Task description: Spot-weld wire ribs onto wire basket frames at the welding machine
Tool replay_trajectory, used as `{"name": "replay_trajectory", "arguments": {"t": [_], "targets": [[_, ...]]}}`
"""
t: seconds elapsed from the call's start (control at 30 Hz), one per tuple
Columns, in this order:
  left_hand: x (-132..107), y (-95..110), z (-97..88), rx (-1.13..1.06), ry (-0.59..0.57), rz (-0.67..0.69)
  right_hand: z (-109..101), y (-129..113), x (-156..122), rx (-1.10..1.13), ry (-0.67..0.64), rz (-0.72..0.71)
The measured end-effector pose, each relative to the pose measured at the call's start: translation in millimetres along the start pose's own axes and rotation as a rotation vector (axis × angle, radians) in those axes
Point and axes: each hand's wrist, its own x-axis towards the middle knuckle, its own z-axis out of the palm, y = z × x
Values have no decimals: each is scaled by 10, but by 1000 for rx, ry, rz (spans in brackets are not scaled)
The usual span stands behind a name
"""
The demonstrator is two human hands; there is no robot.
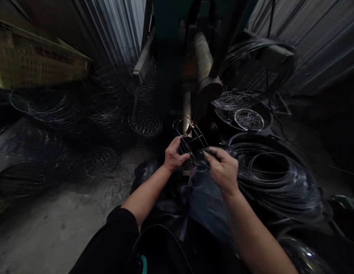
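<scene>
A small round wire frame [191, 137], made of rings and cross wires, is held up in front of a dark machine [204, 76]. My left hand [174, 155] grips the frame's left rim with closed fingers. My right hand [222, 167] pinches its lower right edge. The frame's top touches the tip of the machine's metal rod [187, 110]. Both forearms reach in from the bottom of the view.
A big coil of wire rings [274, 175] lies at the right. A tray [245, 120] with wire pieces sits behind it. Several finished wire baskets [100, 161] are piled on the floor at the left. A cardboard box [37, 61] stands at the upper left.
</scene>
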Motion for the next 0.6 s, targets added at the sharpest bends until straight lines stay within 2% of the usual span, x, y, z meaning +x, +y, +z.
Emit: {"name": "replay_trajectory", "arguments": {"t": [0.1,0.27,0.47,0.6], "targets": [[55,63,-47,-129,4,-132,88,-83,156,-49,-5,-18],[180,45,-52,-293,-13,-302,188,-104,322,-95,-25,-28],[221,60,-7,-374,67,-317,223,-72,411,-109,12,-27],[194,109,-10,-381,51,-310,102,-23,280,-103,1,-26]]}}
